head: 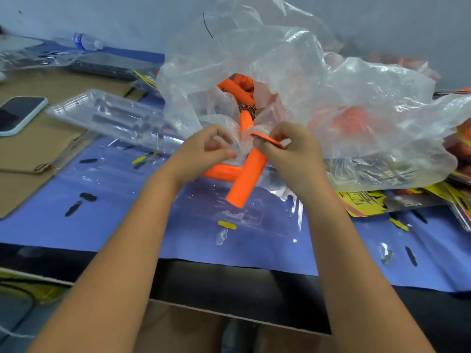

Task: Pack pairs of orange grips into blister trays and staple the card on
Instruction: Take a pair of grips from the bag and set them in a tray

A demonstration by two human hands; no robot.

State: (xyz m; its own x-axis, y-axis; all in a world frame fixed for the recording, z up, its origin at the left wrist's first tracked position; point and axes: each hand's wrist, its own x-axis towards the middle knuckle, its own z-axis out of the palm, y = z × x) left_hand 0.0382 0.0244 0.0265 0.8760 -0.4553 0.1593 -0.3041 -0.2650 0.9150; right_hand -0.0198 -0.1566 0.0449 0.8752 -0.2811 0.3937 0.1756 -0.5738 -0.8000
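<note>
Head view: at frame centre an orange grip (248,178) stands tilted over a clear blister tray (254,212) on the tabletop (114,225), the right hand (288,149) with its fingers pinching the flange end. The left hand (204,149) pinches thin clear wrap beside it. A second grip (220,171) lies crossed underneath. Best to peel the wrap fully off, then lay both grips parallel in the tray pockets. More grips (count unclear) sit in the plastic bag (280,72) above; one phone (20,114) lies at left.
</note>
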